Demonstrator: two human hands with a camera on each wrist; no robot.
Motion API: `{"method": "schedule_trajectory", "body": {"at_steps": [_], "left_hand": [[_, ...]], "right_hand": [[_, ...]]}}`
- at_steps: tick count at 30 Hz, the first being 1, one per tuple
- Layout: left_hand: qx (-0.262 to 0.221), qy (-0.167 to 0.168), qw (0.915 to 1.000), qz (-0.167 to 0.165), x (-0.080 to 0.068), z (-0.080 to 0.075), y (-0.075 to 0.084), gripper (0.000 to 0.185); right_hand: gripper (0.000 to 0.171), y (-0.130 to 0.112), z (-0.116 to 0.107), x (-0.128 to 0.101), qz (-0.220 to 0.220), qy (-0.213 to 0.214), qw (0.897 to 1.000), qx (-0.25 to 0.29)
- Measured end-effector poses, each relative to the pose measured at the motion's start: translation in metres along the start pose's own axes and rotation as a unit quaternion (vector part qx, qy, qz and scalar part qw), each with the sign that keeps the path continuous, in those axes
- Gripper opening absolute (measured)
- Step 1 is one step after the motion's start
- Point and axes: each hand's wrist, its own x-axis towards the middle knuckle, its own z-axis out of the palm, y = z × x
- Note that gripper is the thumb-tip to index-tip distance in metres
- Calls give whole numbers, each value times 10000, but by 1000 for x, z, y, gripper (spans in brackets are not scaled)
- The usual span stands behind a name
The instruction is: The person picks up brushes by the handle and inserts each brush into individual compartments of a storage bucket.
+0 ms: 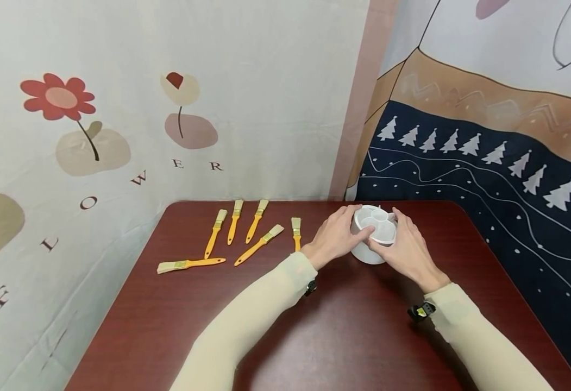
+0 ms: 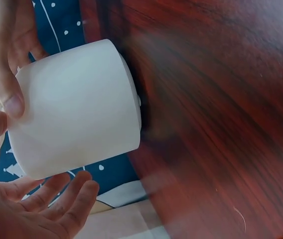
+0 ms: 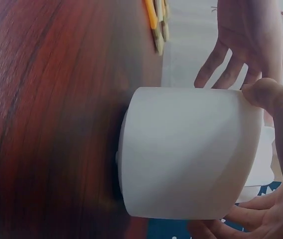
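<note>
A white round container (image 1: 369, 253) with divided compartments in its top stands on the dark red table (image 1: 344, 336). My left hand (image 1: 335, 237) cups its left side, thumb on the rim and fingers curved round the far side. From the right, my right hand (image 1: 408, 251) holds it with the thumb on the rim. In the left wrist view the container's plain wall (image 2: 76, 109) fills the frame, with the left hand's fingers (image 2: 57, 199) just beside it. The right wrist view shows the container's wall (image 3: 186, 154) with the right thumb (image 3: 263, 94) on its edge.
Several yellow-handled brushes (image 1: 246, 233) lie spread on the table to the left of the container, also seen as brushes (image 3: 156, 25) in the right wrist view. Patterned cloth (image 1: 485, 163) hangs behind and along the right side of the table.
</note>
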Motion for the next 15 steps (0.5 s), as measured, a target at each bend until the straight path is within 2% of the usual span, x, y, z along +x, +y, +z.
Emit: {"method": "schedule_trajectory", "body": {"at_steps": [5,15], "left_hand": [[-156,42,9999,-30,-4,-5,-6,74],[-93,-201,9998,19,-16,-14,-14,76]], "right_hand": [[116,-7,1,-1,-78,-64,9999,-1],[120,-13,4,-11,-267,-232,9994,48]]}}
